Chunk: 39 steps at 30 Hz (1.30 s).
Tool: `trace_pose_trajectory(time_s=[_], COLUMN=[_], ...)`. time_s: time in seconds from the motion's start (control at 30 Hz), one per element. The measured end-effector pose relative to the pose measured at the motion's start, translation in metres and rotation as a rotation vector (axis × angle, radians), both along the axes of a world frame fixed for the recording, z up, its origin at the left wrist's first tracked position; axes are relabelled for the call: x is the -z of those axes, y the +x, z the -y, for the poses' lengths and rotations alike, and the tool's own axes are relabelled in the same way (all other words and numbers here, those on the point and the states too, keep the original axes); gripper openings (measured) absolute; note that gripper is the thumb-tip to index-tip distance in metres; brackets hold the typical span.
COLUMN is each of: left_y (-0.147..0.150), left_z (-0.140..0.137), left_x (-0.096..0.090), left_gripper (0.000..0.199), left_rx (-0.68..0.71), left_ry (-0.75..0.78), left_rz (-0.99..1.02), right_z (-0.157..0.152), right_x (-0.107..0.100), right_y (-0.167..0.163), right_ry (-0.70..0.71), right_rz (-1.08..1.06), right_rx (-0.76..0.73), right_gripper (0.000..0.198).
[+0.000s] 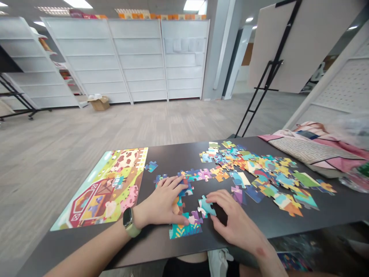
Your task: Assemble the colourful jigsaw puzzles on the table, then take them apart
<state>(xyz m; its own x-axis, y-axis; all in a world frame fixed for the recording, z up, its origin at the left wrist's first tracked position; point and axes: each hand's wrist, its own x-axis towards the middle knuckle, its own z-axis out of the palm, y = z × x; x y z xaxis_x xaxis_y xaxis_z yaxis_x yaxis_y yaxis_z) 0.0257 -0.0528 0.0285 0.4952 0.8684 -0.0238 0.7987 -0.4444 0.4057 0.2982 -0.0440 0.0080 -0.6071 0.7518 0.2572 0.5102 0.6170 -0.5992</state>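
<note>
My left hand (165, 202) lies flat with its fingers spread over a group of joined jigsaw pieces (186, 231), hiding part of them. A watch is on that wrist. To the right of this group, my right hand (232, 217) has its thumb and fingertips at the edges of a teal jigsaw piece (206, 207), low at the tabletop. Whether the piece touches the table is hard to see. A row of joined pieces (198, 175) runs along the upper side of the group. One loose blue piece (151, 166) lies beyond my left hand.
A farm picture sheet (115, 181) lies on the left of the dark table (161, 156). Many loose jigsaw pieces (268, 173) are heaped on the right. A pink patterned cloth item (311, 150) lies at the right edge. An easel-like stand (259, 96) and white shelves (138, 61) stand beyond.
</note>
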Motion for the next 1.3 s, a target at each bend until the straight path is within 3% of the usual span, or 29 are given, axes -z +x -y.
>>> trace_pose_trajectory(time_s=[1.3], left_y=[-0.0036], left_z=[-0.0005], left_x=[0.0040], left_gripper=[0.097], left_rx=[0.012], left_ry=[-0.048], left_rz=[0.003], right_z=[-0.0011], right_x=[0.0026], right_y=[0.0020], right_ry=[-0.015], right_rz=[-0.004], right_rx=[0.021], right_gripper=[0.033])
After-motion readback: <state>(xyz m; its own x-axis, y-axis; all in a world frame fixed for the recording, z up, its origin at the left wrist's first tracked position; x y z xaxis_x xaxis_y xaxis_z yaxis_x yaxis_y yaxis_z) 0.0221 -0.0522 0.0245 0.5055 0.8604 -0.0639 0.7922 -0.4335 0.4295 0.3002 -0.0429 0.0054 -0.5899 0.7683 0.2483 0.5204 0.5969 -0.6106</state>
